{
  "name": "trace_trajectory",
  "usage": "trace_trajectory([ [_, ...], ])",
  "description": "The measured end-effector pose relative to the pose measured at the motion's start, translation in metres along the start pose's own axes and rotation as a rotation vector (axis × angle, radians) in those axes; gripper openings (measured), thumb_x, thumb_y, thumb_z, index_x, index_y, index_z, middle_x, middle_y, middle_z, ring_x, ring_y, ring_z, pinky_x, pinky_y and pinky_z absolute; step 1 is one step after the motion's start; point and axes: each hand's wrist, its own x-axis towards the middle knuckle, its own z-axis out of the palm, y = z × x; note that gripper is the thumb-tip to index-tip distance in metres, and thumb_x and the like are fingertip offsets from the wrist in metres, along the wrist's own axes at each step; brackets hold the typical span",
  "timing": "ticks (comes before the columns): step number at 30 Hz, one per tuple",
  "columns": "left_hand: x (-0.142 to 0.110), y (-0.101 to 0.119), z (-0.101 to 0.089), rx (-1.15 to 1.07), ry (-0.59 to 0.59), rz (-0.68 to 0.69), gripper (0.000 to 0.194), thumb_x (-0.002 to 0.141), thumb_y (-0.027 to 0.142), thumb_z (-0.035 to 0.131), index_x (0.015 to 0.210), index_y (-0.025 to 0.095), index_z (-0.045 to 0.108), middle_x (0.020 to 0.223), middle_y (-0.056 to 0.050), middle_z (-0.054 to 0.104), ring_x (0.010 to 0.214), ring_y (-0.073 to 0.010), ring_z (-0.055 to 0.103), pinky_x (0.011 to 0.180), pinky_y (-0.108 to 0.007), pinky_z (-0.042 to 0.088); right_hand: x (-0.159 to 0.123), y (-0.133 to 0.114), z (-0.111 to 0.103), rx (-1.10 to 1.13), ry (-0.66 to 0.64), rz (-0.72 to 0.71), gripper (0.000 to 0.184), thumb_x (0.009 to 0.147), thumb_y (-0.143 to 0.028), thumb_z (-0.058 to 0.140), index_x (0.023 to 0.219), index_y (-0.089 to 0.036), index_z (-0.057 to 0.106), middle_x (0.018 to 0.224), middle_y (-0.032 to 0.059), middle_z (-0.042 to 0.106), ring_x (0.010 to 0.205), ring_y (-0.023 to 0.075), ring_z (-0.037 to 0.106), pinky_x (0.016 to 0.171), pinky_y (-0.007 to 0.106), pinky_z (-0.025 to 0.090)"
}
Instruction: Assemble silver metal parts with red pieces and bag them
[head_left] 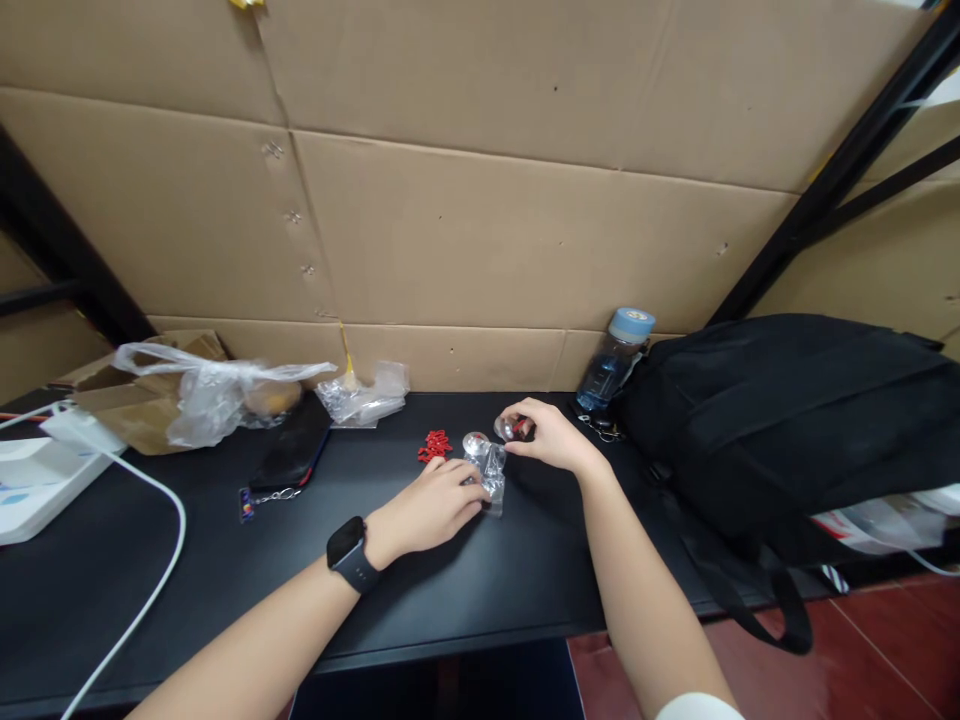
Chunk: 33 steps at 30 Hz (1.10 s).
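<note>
My right hand [551, 435] is raised just over the table, its fingertips closed around a small clear rounded piece [508, 428] with something red by it. My left hand [439, 500], with a dark watch on the wrist, lies palm down; its thumb and fingertips are on the left edge of some clear plastic packaging [493, 462]. A round clear piece [475, 443] lies at the top of this packaging. Beyond the left fingers is a small heap of red pieces [435, 445]. My left fingertips are partly hidden, as are the undersides of both hands.
A blue-capped bottle [615, 360] and a black backpack [795, 420] stand on the right. Clear bags [367, 395], a dark pouch [291, 445] with a keychain, a tied plastic bag [206, 395] and a white power strip [52, 480] with a cable lie leftward. Cardboard [480, 220] walls the back.
</note>
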Motion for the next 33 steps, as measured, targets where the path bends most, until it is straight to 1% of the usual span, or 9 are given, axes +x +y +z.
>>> trace_trajectory([
  [4, -0.003, -0.002, -0.004, -0.041, -0.072, 0.003, 0.026, 0.103, 0.029, 0.049, 0.124, 0.027, 0.063, 0.125, -0.005, 0.066, 0.113, -0.0206, 0.061, 0.099, -0.036, 0.040, -0.006, -0.012, -0.011, -0.066, -0.182, 0.049, 0.041, 0.068, -0.027, 0.085, 0.107, -0.022, 0.071, 0.095, 0.0020, 0.069, 0.072, 0.0139, 0.061, 0.069, 0.026, 0.047],
  [8, -0.005, 0.000, 0.000, 0.016, -0.080, 0.014, 0.030, 0.101, 0.034, 0.052, 0.129, 0.033, 0.063, 0.138, -0.005, 0.059, 0.122, -0.0249, 0.055, 0.105, -0.041, 0.039, -0.010, -0.023, -0.014, -0.073, -0.334, 0.106, 0.039, 0.065, -0.026, 0.085, 0.102, -0.021, 0.070, 0.086, -0.0017, 0.069, 0.067, 0.0127, 0.060, 0.064, 0.023, 0.043],
  [12, -0.005, 0.005, 0.007, 0.093, -0.078, -0.018, 0.041, 0.099, 0.036, 0.056, 0.139, 0.038, 0.055, 0.140, -0.006, 0.055, 0.129, -0.0305, 0.047, 0.105, -0.048, 0.040, -0.013, -0.029, -0.008, -0.136, -0.467, 0.150, 0.034, 0.062, -0.028, 0.086, 0.092, -0.022, 0.070, 0.081, -0.0020, 0.069, 0.071, 0.0150, 0.063, 0.064, 0.023, 0.042],
  [16, -0.005, 0.008, 0.012, 0.118, -0.091, -0.047, 0.049, 0.096, 0.039, 0.060, 0.144, 0.039, 0.050, 0.142, -0.008, 0.051, 0.130, -0.0327, 0.045, 0.106, -0.051, 0.041, -0.013, -0.028, 0.003, -0.326, -0.484, 0.234, 0.042, 0.053, -0.031, 0.091, 0.089, -0.024, 0.070, 0.087, 0.0005, 0.070, 0.083, 0.0209, 0.063, 0.066, 0.025, 0.041],
  [19, -0.006, 0.008, 0.014, 0.118, -0.094, -0.066, 0.050, 0.096, 0.039, 0.060, 0.145, 0.039, 0.049, 0.142, -0.008, 0.050, 0.130, -0.0330, 0.046, 0.106, -0.052, 0.041, -0.012, -0.027, 0.011, -0.380, -0.497, 0.258, 0.046, 0.052, -0.036, 0.093, 0.090, -0.024, 0.070, 0.094, 0.0026, 0.070, 0.090, 0.0236, 0.063, 0.068, 0.026, 0.041],
  [21, -0.006, 0.008, 0.014, 0.114, -0.093, -0.069, 0.049, 0.096, 0.038, 0.060, 0.143, 0.040, 0.050, 0.143, -0.008, 0.050, 0.130, -0.0329, 0.046, 0.107, -0.053, 0.041, -0.010, -0.027, 0.015, -0.377, -0.503, 0.256, 0.047, 0.053, -0.039, 0.093, 0.091, -0.024, 0.070, 0.095, 0.0031, 0.070, 0.087, 0.0229, 0.064, 0.067, 0.026, 0.041],
  [25, -0.006, 0.009, 0.012, 0.114, -0.107, -0.059, 0.049, 0.096, 0.039, 0.061, 0.143, 0.041, 0.051, 0.147, -0.008, 0.048, 0.133, -0.0334, 0.044, 0.108, -0.052, 0.040, -0.007, -0.027, 0.020, -0.378, -0.505, 0.269, 0.044, 0.053, -0.039, 0.093, 0.086, -0.022, 0.070, 0.088, 0.0028, 0.071, 0.078, 0.0201, 0.065, 0.063, 0.026, 0.041],
  [30, -0.006, 0.008, 0.011, 0.116, -0.107, -0.055, 0.050, 0.095, 0.039, 0.061, 0.144, 0.038, 0.051, 0.148, -0.008, 0.049, 0.133, -0.0326, 0.044, 0.108, -0.051, 0.040, -0.008, -0.028, 0.013, -0.376, -0.561, 0.292, 0.040, 0.052, -0.037, 0.093, 0.081, -0.021, 0.071, 0.082, 0.0017, 0.071, 0.075, 0.0192, 0.065, 0.062, 0.025, 0.041],
  [33, -0.006, 0.008, 0.010, 0.116, -0.094, -0.044, 0.049, 0.096, 0.039, 0.060, 0.144, 0.036, 0.051, 0.147, -0.007, 0.051, 0.133, -0.0323, 0.045, 0.108, -0.051, 0.040, -0.010, -0.024, 0.009, -0.355, -0.550, 0.312, 0.040, 0.051, -0.036, 0.093, 0.082, -0.021, 0.071, 0.083, 0.0012, 0.071, 0.075, 0.0184, 0.065, 0.062, 0.024, 0.042],
])
